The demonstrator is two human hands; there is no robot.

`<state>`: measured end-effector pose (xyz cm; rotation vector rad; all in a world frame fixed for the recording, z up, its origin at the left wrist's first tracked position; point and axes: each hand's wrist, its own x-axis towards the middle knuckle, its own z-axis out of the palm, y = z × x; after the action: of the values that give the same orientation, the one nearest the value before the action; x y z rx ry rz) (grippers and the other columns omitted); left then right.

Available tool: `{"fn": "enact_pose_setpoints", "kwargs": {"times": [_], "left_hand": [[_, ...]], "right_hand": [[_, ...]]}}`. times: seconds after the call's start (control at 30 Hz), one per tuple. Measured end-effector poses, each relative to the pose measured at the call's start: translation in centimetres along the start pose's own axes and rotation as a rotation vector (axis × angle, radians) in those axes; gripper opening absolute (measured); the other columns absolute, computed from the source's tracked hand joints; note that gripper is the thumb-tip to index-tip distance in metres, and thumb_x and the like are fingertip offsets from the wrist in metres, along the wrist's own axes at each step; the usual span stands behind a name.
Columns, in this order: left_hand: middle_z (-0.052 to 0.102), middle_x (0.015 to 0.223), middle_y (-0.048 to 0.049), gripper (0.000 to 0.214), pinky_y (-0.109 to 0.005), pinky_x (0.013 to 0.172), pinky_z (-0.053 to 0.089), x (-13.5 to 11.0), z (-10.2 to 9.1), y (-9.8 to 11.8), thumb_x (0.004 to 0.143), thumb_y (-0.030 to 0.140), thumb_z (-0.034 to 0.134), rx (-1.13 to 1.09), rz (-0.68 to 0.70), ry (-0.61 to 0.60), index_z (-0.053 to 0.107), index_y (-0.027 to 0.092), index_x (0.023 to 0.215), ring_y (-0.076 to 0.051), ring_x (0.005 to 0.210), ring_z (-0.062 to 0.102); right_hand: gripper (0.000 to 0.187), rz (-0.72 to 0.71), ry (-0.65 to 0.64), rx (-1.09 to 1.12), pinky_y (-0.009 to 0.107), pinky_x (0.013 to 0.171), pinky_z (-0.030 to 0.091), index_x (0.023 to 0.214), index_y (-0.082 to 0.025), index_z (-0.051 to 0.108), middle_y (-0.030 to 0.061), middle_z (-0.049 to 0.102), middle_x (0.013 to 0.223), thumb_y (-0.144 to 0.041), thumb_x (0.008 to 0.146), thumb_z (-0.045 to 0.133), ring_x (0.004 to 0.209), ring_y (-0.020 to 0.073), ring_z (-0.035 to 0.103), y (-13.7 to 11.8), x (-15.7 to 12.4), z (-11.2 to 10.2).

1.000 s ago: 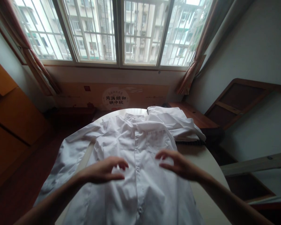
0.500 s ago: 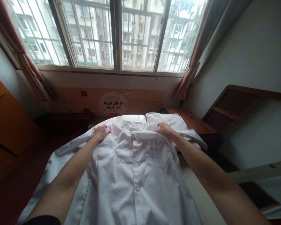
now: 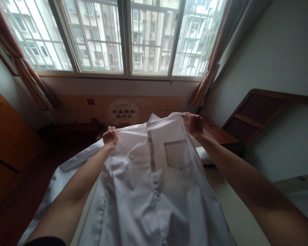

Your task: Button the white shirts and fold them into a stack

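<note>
Bottom centre, the white shirt drapes over the counter; farther up, mid-frame, left hand and right hand each grip a shoulder, collar end aloft: a lifting step, seemingly, and the next move calls for even tension.

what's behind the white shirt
Beyond the shirt, a printed panel shows, with white cloth peeking out at the right. The shirt hides much of the table and anything lying there.
</note>
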<state>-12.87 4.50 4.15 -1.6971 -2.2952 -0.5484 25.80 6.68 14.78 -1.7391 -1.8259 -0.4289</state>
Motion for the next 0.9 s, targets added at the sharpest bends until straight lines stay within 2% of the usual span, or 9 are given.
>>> {"fn": "enact_pose_setpoints", "kwargs": {"times": [0.07, 0.13, 0.27, 0.33, 0.43, 0.53, 0.7, 0.8, 0.9], "left_hand": [[0.053, 0.115, -0.0182, 0.043, -0.034, 0.075, 0.042, 0.6, -0.9, 0.9, 0.098, 0.033, 0.020, -0.070, -0.087, 0.111, 0.051, 0.010, 0.115, -0.027, 0.094, 0.060], [0.051, 0.120, -0.0197, 0.048, -0.035, 0.079, 0.042, 1.1, -1.2, 1.7, 0.099, 0.034, 0.012, -0.123, -0.102, 0.101, 0.046, 0.007, 0.120, -0.028, 0.100, 0.058], [0.052, 0.128, -0.0219, 0.053, -0.039, 0.093, 0.038, 0.6, 0.3, 2.9, 0.095, 0.045, 0.032, -0.171, 0.052, -0.285, 0.042, 0.006, 0.129, -0.030, 0.115, 0.051], [0.048, 0.135, -0.0215, 0.059, -0.044, 0.100, 0.034, -0.5, 1.6, 3.0, 0.089, 0.051, 0.043, -0.158, 0.089, -0.393, 0.044, 0.010, 0.132, -0.032, 0.125, 0.044], [0.031, 0.150, -0.0172, 0.065, -0.054, 0.107, 0.022, -2.9, 3.0, 2.3, 0.088, 0.058, 0.038, -0.089, 0.189, -0.444, 0.040, 0.018, 0.139, -0.035, 0.139, 0.024], [0.027, 0.152, -0.0138, 0.065, -0.057, 0.108, 0.018, -5.3, 3.2, 1.0, 0.088, 0.060, 0.034, -0.039, 0.316, -0.478, 0.038, 0.022, 0.141, -0.035, 0.141, 0.019], [0.042, 0.145, -0.0111, 0.056, -0.042, 0.110, 0.028, -6.9, 1.7, -2.0, 0.091, 0.048, 0.034, -0.259, 0.390, -0.445, 0.045, 0.017, 0.136, -0.027, 0.136, 0.034], [0.054, 0.134, -0.0085, 0.047, -0.035, 0.106, 0.036, -6.4, 0.4, -5.2, 0.089, 0.040, 0.040, -0.356, 0.281, -0.263, 0.050, 0.016, 0.129, -0.023, 0.125, 0.047], [0.051, 0.134, -0.0136, 0.045, -0.044, 0.104, 0.036, -5.5, -1.0, -9.2, 0.085, 0.035, 0.050, -0.233, 0.025, -0.064, 0.052, 0.014, 0.124, -0.030, 0.125, 0.044]], "right_hand": [[0.043, -0.008, 0.123, -0.011, 0.031, 0.074, 0.038, 0.117, -0.018, 0.059, 0.0143, 0.066, 0.103, -0.039, 0.098, 0.027, 0.091, 0.0256, 0.060, 0.4, 0.1, 0.2], [0.042, 0.025, 0.095, -0.057, 0.033, 0.077, 0.037, 0.121, -0.016, 0.055, 0.0165, 0.063, 0.109, -0.033, 0.098, 0.023, 0.096, 0.0266, 0.058, 1.0, 0.1, 1.3], [0.039, 0.122, -0.258, -0.172, 0.045, 0.089, 0.036, 0.126, -0.012, 0.050, 0.0219, 0.056, 0.120, -0.027, 0.091, 0.043, 0.112, 0.0339, 0.050, 1.9, -0.3, 4.4], [0.051, 0.115, -0.254, -0.183, 0.050, 0.098, 0.031, 0.135, -0.010, 0.042, 0.0236, 0.047, 0.133, -0.026, 0.087, 0.048, 0.124, 0.0367, 0.040, 1.8, -1.0, 5.2], [0.060, -0.032, -0.175, -0.150, 0.052, 0.108, 0.018, 0.144, -0.013, 0.028, 0.0195, 0.026, 0.151, -0.033, 0.090, 0.043, 0.139, 0.0348, 0.019, 0.7, -3.1, 5.4], [0.062, -0.269, -0.333, -0.089, 0.052, 0.111, 0.013, 0.146, -0.019, 0.029, 0.0137, 0.020, 0.155, -0.050, 0.092, 0.036, 0.142, 0.0327, 0.013, -0.6, -6.6, 5.4], [0.066, -0.429, -0.620, -0.078, 0.052, 0.112, 0.011, 0.142, -0.017, 0.039, 0.0170, 0.030, 0.150, -0.058, 0.091, 0.034, 0.140, 0.0331, 0.022, -1.7, -12.1, 6.7], [0.062, -0.442, -0.562, -0.080, 0.051, 0.111, 0.014, 0.139, -0.016, 0.042, 0.0187, 0.034, 0.148, -0.055, 0.091, 0.038, 0.138, 0.0336, 0.025, -2.0, -13.5, 7.1], [0.055, -0.457, -0.510, -0.051, 0.049, 0.110, 0.017, 0.135, -0.019, 0.048, 0.0174, 0.040, 0.144, -0.051, 0.091, 0.042, 0.135, 0.0324, 0.030, -2.7, -14.1, 6.7]]}}
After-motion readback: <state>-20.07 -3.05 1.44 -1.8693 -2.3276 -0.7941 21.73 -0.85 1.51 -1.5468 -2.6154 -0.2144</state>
